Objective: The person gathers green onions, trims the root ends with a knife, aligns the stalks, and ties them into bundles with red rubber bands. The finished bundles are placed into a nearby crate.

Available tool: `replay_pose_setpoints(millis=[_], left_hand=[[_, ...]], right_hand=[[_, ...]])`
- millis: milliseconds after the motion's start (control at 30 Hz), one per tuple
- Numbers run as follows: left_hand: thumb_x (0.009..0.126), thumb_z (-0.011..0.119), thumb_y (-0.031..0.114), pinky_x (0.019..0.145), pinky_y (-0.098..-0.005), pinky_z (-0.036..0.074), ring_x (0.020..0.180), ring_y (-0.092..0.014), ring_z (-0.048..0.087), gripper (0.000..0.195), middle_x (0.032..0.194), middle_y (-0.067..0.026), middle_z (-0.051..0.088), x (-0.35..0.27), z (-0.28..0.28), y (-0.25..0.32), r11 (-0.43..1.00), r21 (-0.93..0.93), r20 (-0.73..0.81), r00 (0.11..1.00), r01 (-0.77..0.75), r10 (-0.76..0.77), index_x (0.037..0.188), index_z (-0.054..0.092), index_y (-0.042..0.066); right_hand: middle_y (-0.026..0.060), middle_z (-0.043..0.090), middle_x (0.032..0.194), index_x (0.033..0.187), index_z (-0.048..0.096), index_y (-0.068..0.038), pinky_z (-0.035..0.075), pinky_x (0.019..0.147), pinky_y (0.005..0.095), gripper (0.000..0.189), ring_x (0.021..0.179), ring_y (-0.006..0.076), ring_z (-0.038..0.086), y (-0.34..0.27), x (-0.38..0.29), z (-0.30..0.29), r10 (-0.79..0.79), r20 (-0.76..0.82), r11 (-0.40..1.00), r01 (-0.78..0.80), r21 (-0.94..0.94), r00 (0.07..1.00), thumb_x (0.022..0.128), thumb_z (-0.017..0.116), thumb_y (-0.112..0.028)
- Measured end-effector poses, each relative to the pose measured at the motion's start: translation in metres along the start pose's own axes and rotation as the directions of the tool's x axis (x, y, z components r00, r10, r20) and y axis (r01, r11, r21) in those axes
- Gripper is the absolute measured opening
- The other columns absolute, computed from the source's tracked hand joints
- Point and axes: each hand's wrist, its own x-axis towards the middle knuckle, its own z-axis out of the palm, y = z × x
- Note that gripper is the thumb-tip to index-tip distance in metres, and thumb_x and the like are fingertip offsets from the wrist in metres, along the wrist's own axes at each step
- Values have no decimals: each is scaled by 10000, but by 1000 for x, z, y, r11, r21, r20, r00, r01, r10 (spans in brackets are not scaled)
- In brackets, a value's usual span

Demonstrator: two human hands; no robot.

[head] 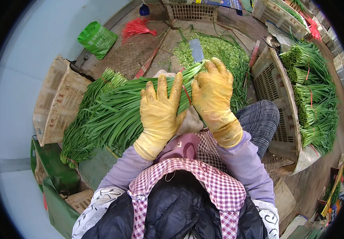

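Note:
Across my lap lies a bundle of long green garlic chives, its pale stem ends pointing right. A red tie goes around it near the stems. My left hand, in a yellow rubber glove, rests over the leaves just left of the tie, its thumb on the near side. My right hand, gloved alike, grips the stem end, its fingers curled over the far side. Just beyond the stem ends, a flat metal blade stands out among chopped pale trimmings; its handle is hidden.
More tied chives lie at left beside a plastic crate. Several tied bundles are stacked on the right, beyond another crate. Red ties and a green bag sit at the far left.

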Motion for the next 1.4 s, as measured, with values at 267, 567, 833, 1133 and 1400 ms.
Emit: replay_pose_setpoints(millis=[267,567,833,1133,1400], left_hand=[[644,892,376,988,-565,489,1180,-446,551,1063,1410,-193,521,4,1,-3,999,-33,6,1000,16,-16,1573,406,198],[626,900,362,1002,-554,477,1195,-452,553,1066,1414,-198,529,8,-2,-2,997,-71,30,999,25,-23,1563,418,199],[611,911,356,1025,-549,458,1222,-472,543,1080,1428,-213,541,6,-3,0,998,-56,47,998,33,-30,1563,423,212],[627,904,389,1025,-549,454,1223,-476,540,1075,1431,-227,538,5,-4,0,1000,-15,43,999,27,-27,1568,417,207],[634,894,399,1027,-540,453,1224,-468,536,1072,1438,-230,536,3,-6,-9,996,-76,19,999,48,-46,1567,413,185]], right_hand=[[241,633,1364,877,711,45,442,1087,400,126,1250,354,599,-1,8,-9,157,39,826,-153,542,987,877,731,-79],[135,739,1141,987,790,-77,443,1050,430,249,1226,318,606,37,-8,-37,212,96,913,-232,335,972,830,830,-266],[167,682,1273,935,795,-93,390,1084,501,250,1302,387,532,20,-16,-4,104,63,979,-113,168,993,748,789,-260],[184,679,1286,819,776,-68,401,1089,509,111,1299,403,537,15,-13,8,189,51,930,-196,311,981,748,727,-138],[224,649,1360,854,776,-39,359,1173,442,90,1371,393,508,22,-16,-18,237,160,667,-280,690,958,793,727,-85]])
